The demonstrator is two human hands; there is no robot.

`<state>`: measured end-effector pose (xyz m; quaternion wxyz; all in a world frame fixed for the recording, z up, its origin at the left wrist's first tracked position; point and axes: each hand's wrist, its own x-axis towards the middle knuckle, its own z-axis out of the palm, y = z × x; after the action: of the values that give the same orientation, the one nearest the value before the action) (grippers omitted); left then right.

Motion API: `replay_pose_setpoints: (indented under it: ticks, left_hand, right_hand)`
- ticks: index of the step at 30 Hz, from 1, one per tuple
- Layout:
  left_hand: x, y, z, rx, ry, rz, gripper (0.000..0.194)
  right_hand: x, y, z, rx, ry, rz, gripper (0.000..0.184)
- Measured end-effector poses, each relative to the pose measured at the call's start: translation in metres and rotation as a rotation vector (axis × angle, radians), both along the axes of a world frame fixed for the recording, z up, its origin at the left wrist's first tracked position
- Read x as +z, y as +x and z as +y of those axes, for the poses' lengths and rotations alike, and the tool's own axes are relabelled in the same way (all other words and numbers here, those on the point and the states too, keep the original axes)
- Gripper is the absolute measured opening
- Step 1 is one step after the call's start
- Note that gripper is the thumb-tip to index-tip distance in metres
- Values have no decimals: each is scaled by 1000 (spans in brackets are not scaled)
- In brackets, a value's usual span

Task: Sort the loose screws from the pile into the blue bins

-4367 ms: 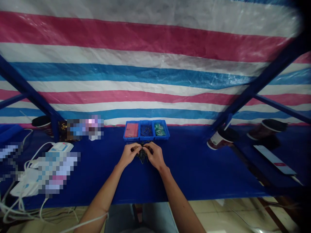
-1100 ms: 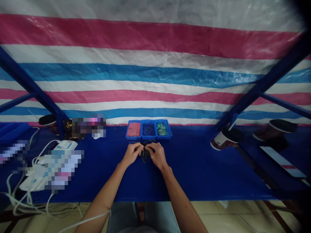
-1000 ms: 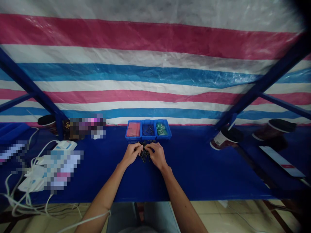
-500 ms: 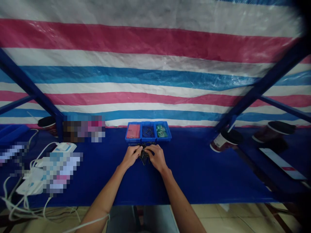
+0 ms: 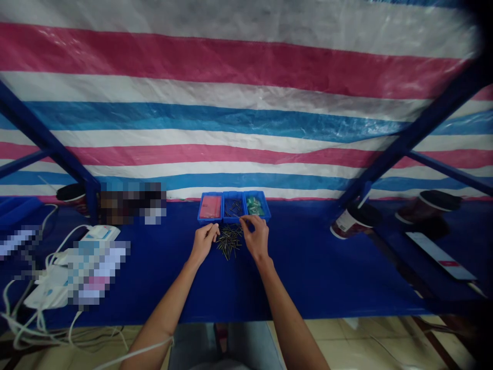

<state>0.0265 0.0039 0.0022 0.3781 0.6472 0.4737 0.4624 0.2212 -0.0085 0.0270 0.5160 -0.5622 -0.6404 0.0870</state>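
Observation:
A loose pile of thin, dark screws (image 5: 229, 240) lies on the blue table between my hands. My left hand (image 5: 203, 242) rests at the left edge of the pile, thumb and fingers drawn together; whatever may be in them is too small to make out. Beyond the pile, my right hand (image 5: 256, 236) is raised at the front rim of the middle blue bin (image 5: 233, 221), pinching what looks like one thin screw (image 5: 236, 216). More dark screws lie inside that bin. The left bin (image 5: 199, 213) holds pink packets (image 5: 211, 206); the right bin (image 5: 268, 213) holds green-and-white packets (image 5: 254, 206).
White power strips (image 5: 57, 280) with tangled cables lie at the left. Lidded cups stand at the far left (image 5: 73, 194) and at the right (image 5: 352, 222). A phone (image 5: 439, 255) lies at far right. Blue frame posts (image 5: 385, 149) and a striped tarp (image 5: 246, 123) close off the back.
My hands, together over the pile before, have moved apart. The right one went up and right to the middle bin; the left shifted slightly left. More of the pile now shows.

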Motion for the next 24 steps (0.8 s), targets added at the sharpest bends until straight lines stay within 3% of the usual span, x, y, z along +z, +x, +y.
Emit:
replay_pose_setpoints:
  ticks: [4,7,10,15,24]
  left_hand:
    - [-2,1,1,6,14,-17,34]
    - [-6,1,3,24,21,-55,27]
    - [-8,2,4,24,12,-97,23]
    - [-9,2,4,20,-1,-133,25]
    - [-4,2,1,-5,-3,-118,24]
  right_hand:
    - [21,4,31,-58,-19,-96,28]
    - [23,12,33,-35,-54,-140,26]
    - [10,23,9,32,-94,-109,20]
    - [-20,33,-36,255,-289,-139,10]
    - [-34,28,-42,223,-346,-277,8]
